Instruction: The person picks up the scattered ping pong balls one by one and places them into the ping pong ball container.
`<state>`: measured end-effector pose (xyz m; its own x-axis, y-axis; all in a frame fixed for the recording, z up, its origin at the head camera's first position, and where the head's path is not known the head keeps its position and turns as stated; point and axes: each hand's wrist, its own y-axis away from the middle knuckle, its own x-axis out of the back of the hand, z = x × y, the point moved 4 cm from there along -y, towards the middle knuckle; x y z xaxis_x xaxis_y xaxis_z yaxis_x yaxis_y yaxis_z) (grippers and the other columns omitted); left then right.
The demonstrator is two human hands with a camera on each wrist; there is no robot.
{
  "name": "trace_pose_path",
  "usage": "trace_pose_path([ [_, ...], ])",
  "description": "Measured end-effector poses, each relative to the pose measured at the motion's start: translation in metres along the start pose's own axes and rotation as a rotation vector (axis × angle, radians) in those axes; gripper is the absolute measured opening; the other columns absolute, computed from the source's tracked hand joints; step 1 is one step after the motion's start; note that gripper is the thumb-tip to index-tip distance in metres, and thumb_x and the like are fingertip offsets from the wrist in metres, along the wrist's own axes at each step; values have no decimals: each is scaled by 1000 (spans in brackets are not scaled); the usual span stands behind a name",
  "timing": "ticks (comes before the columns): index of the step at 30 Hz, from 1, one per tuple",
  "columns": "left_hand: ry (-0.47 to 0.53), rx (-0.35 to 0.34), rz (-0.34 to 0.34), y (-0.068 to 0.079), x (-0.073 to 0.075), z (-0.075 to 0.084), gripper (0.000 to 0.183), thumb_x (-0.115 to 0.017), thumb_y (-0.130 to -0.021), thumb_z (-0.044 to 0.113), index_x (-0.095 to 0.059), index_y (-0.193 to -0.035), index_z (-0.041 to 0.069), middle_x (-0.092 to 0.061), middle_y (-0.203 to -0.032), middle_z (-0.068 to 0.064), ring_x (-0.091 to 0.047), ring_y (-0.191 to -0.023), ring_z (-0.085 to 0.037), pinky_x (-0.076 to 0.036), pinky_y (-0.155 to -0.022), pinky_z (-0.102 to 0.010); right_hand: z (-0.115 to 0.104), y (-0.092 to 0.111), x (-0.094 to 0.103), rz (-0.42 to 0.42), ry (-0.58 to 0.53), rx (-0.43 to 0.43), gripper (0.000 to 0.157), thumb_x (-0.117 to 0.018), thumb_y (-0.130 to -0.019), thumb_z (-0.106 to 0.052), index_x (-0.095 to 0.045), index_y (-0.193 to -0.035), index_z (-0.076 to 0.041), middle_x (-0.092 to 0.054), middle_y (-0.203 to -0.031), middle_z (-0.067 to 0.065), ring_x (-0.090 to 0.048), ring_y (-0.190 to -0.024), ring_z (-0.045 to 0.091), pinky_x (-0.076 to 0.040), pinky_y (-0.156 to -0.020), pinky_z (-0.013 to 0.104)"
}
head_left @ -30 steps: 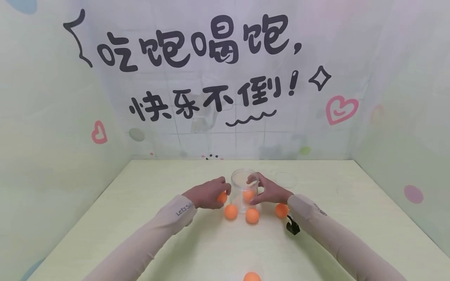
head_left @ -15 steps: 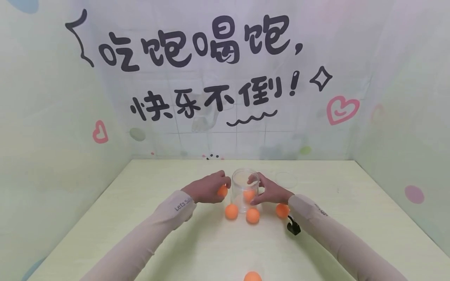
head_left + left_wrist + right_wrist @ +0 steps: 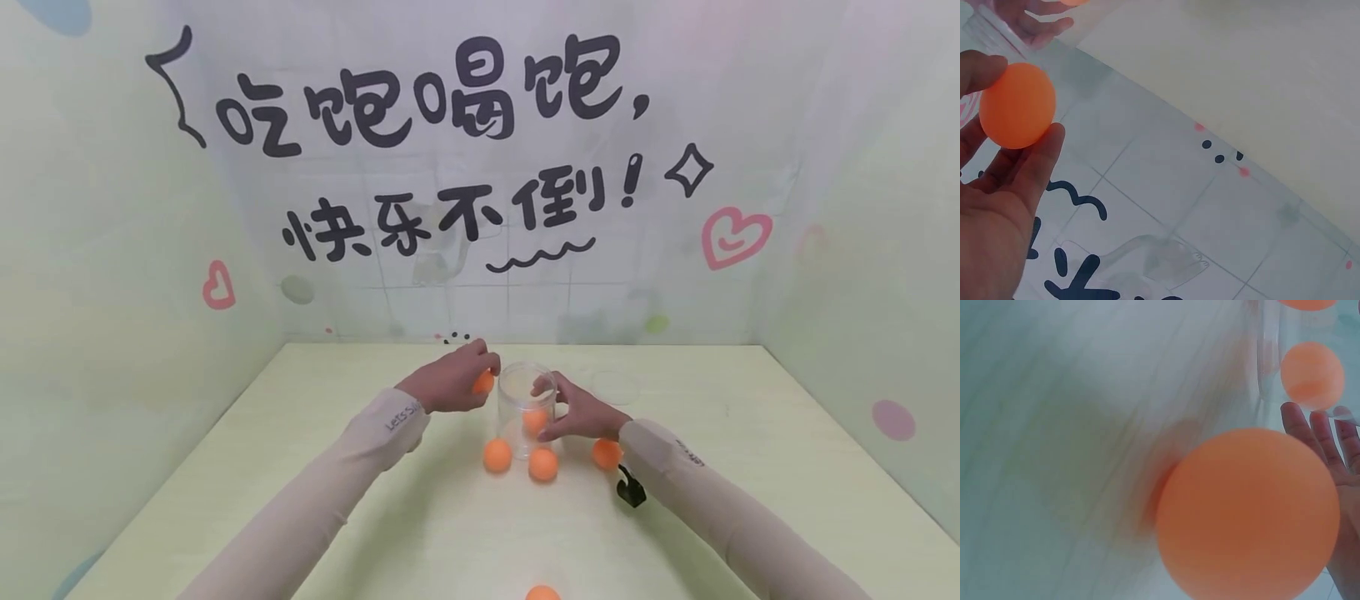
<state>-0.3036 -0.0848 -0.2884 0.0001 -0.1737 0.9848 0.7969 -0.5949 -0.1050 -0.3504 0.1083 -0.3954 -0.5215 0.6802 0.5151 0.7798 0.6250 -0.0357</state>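
Left hand (image 3: 450, 377) pinches an orange ball (image 3: 1017, 106) in its fingertips, probably for easy release, just left of the clear jar's rim, lower centre of frame. Right hand (image 3: 588, 414) grips the upright clear jar (image 3: 512, 415), likely steadying it. Loose balls (image 3: 497, 456) on bench (image 3: 420, 533), nearer the frame's bottom.

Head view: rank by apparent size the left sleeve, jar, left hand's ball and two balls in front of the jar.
1. Left sleeve
2. Jar
3. Two front balls, which look alike
Unsure: ball in the left hand, partly covered.
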Motion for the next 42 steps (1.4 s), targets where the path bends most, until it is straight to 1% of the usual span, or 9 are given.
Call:
trace_pose_path([
  [4,-11,2,45,-5,8,1,26,-66,-81,6,-60,-106,8,-48,-94,-6,-49,-77,-17,-44,-67,-27,0,-2,-1,-9,-2,7,64,-76,-79,-15,-37,-130,-11,-43,-133,8,-43,-122,30,-46,-94,41],
  [10,-2,-35,59,-20,10,9,26,-65,-82,6,-60,-107,7,-49,-94,-6,-49,-76,-17,-43,-67,-26,1,-1,0,-6,9,7,66,-75,-79,-16,-36,-132,-10,-43,-133,9,-42,-123,31,-46,-94,41],
  [17,5,-37,40,-37,6,17,25,-64,-83,7,-61,-109,8,-49,-96,-6,-49,-76,-17,-41,-66,-26,0,0,2,-19,29,35,68,-74,-80,-16,-35,-135,-8,-42,-135,10,-41,-123,32,-46,-95,42],
  [24,30,-35,6,-49,-1,21,25,-64,-82,7,-61,-108,7,-51,-96,-7,-49,-75,-16,-38,-63,-23,0,1,3,-28,18,36,71,-75,-80,-16,-32,-137,-6,-41,-136,10,-40,-124,32,-47,-94,40],
  [29,56,-26,-36,-52,-6,23,24,-65,-83,9,-64,-107,6,-53,-97,-7,-51,-76,-16,-40,-63,-22,-1,2,3,-32,4,51,68,-75,-80,-15,-34,-134,-7,-40,-136,10,-40,-124,34,-48,-93,41],
  [31,55,-20,-45,-53,-6,23,25,-66,-83,12,-64,-108,6,-54,-98,-6,-52,-77,-16,-41,-63,-23,-2,1,4,-33,-1,52,67,-75,-80,-14,-35,-133,-7,-39,-136,10,-40,-124,33,-48,-92,39],
  [36,49,-16,-52,-53,-6,24,24,-68,-84,15,-65,-107,7,-54,-97,-6,-52,-78,-16,-42,-65,-24,-5,2,4,-35,-8,49,65,-74,-80,-13,-35,-131,-8,-38,-135,10,-41,-124,32,-48,-88,34],
  [42,60,-23,-69,-53,-10,28,23,-69,-84,15,-66,-106,7,-55,-96,-6,-53,-80,-16,-44,-70,-26,-4,4,2,-31,7,37,64,-75,-79,-16,-35,-130,-10,-38,-135,10,-40,-125,34,-48,-90,37],
])
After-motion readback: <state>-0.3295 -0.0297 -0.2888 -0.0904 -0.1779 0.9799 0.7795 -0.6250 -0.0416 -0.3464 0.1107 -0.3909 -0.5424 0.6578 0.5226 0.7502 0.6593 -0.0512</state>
